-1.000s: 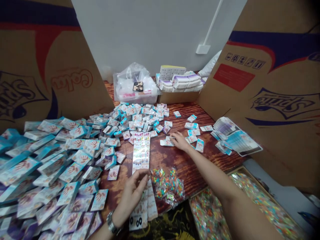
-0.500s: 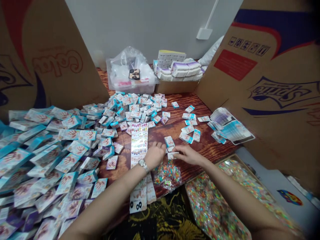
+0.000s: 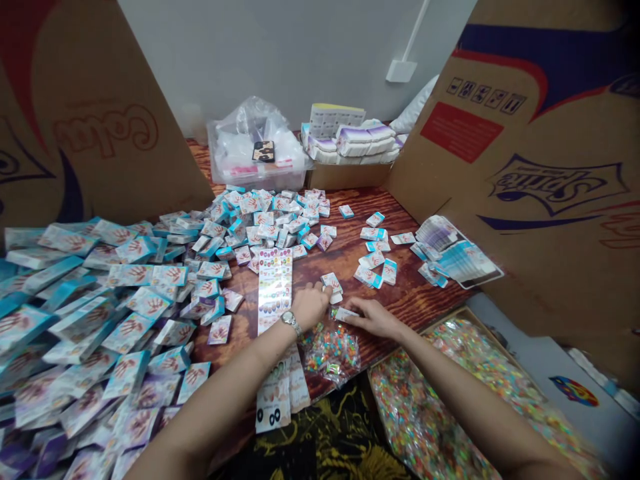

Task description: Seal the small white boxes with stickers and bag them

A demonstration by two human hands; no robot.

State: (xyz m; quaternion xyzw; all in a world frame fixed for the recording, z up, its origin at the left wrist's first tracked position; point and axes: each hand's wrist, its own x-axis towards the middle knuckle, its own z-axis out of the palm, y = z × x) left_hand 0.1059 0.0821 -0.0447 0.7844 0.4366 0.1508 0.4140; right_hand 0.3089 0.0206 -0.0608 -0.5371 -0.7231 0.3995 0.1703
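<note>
My right hand [image 3: 373, 317] pinches a small white card box [image 3: 346, 314], its end toward my left hand. My left hand [image 3: 311, 309], with a watch at the wrist, has its fingers curled down just left of that box. What those fingers hold, if anything, is hidden. Bits of coloured candy show between the two hands. Just beyond the left fingertips lies another small box [image 3: 331, 283] printed with a hand picture. Clear packets of colourful candy [image 3: 333, 350] lie on the table below both hands. Printed sticker strips [image 3: 274, 283] run beside and under my left forearm.
A big heap of small boxes [image 3: 135, 303] covers the left side. Several loose boxes [image 3: 373, 260] and a stack of flat cartons [image 3: 450, 250] lie right. A tray of candy packets [image 3: 425, 393] is at lower right. Large cardboard boxes [image 3: 500, 200] flank the table; a plastic bin [image 3: 257, 177] stands behind.
The box in my right hand has come away from the box beyond it and tilted. My left hand stays close by, fingers curled. The view has shifted slightly.
</note>
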